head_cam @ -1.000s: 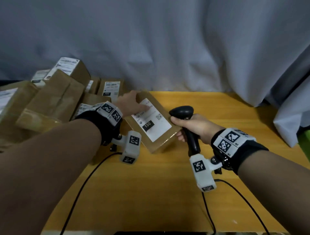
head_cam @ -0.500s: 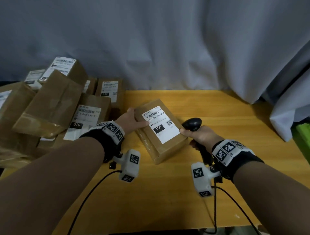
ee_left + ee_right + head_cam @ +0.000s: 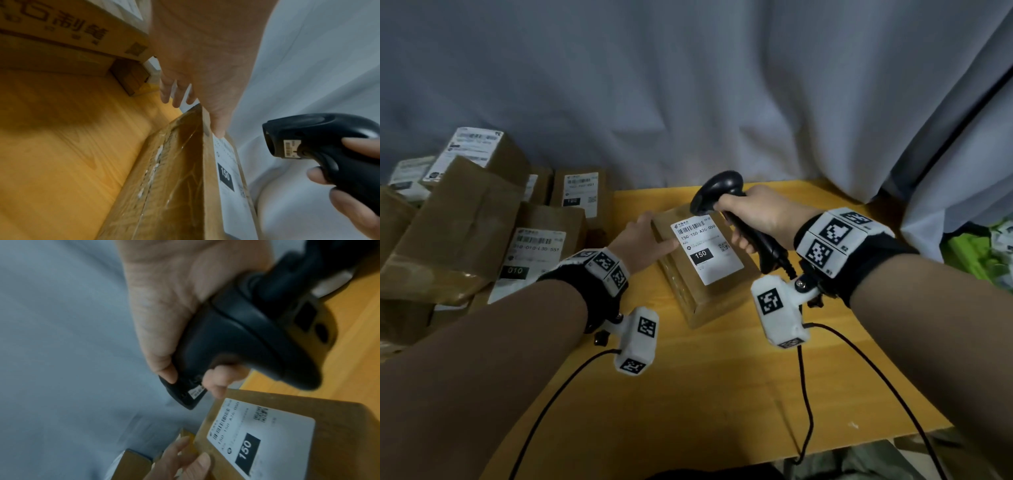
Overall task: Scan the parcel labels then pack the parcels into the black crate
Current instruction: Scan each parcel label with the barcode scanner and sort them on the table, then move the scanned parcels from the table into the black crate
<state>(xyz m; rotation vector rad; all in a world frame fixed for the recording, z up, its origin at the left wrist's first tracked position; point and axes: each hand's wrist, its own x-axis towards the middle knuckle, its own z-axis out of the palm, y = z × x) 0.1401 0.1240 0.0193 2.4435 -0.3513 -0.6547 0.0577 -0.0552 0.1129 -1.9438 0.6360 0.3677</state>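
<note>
A brown cardboard parcel (image 3: 722, 294) lies on the wooden table (image 3: 722, 394) with its white label (image 3: 705, 253), marked 150, facing up. My left hand (image 3: 654, 236) holds its far left corner, thumb on top by the label's edge, fingers (image 3: 176, 95) down the far side. My right hand (image 3: 750, 219) grips a black barcode scanner (image 3: 719, 192) by the handle. The scanner's head hangs just above the barcode at the label's far end. The wrist views show the parcel (image 3: 174, 186), the label (image 3: 267, 431) and the scanner (image 3: 236, 340) close together.
A heap of brown labelled parcels (image 3: 465, 233) fills the table's left side, one marked 010 (image 3: 534, 250). A grey curtain (image 3: 688, 85) hangs behind. Black cables (image 3: 804, 394) trail over the table's front. Green stuff (image 3: 976, 253) lies off the right edge.
My right hand has raised the scanner from beside the parcel's right edge to above the label's barcode. The left hand stays on the parcel.
</note>
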